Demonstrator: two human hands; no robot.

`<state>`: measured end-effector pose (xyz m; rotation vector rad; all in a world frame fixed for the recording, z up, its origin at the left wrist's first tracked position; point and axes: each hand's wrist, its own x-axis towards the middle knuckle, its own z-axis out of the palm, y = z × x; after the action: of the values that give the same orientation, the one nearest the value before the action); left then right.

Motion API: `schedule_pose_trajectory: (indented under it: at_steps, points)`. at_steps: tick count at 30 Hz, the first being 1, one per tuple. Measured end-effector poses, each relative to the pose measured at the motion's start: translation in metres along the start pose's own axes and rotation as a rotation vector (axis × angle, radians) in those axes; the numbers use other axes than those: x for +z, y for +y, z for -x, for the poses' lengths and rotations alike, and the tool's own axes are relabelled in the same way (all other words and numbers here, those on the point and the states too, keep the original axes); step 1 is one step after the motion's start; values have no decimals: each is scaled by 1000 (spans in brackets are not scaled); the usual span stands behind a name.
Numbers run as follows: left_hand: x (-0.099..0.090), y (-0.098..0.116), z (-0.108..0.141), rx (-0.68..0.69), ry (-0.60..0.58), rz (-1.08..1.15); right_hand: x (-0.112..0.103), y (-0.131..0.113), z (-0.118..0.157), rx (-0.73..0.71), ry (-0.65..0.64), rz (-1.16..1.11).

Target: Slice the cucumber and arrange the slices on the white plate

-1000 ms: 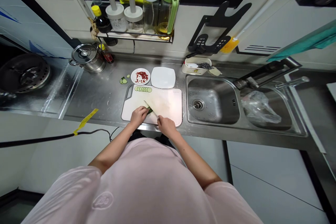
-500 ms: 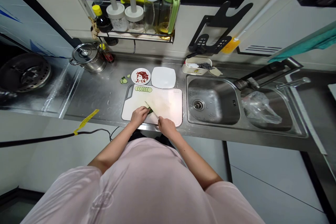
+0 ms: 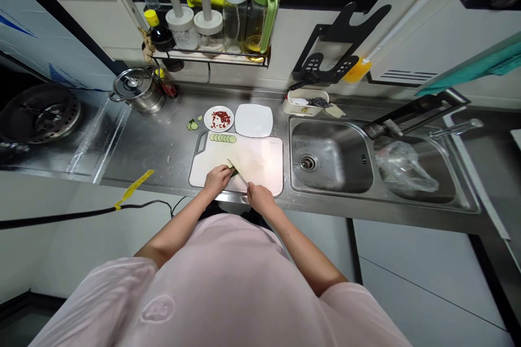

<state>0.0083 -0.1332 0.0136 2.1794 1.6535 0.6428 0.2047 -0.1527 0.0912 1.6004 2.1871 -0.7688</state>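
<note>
A white cutting board (image 3: 264, 160) with a grey handle lies on the steel counter. My right hand (image 3: 261, 198) is closed round the handle of a knife (image 3: 241, 177), whose blade points up and left over the board. Beside the blade, my left hand (image 3: 218, 178) presses closed fingers on a small dark green piece (image 3: 234, 171), partly hidden by fingers and blade. A row of pale green slices (image 3: 222, 138) lies along the board's top edge. Behind it are a round plate (image 3: 207, 119) with chopped red pieces and a bare white square plate (image 3: 253, 120).
Green scraps (image 3: 192, 124) lie left of the plates. A lidded pot (image 3: 142, 95) and a wok (image 3: 36, 114) are farther left. On the right is a double sink (image 3: 331, 154) with a plastic bag (image 3: 405, 165). Bottles and jars stand on a wall rack (image 3: 211, 58).
Both hands and the knife show only a very slight shift to the right, along with a small shift of the view. The slices and plates keep their places.
</note>
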Motion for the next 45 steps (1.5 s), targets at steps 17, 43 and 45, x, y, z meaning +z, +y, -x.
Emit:
schedule_pose_trajectory:
  at_steps: [17,43,45]
  points:
    - [-1,-1,-1,-7,-18,21,0,-7,-16,-16,17,7]
    - [-3,-1,-3,-16,-38,12,9,-4,-25,-22,31,-19]
    - [-3,-1,-3,-19,-39,16,8,-6,-29,-28,42,-15]
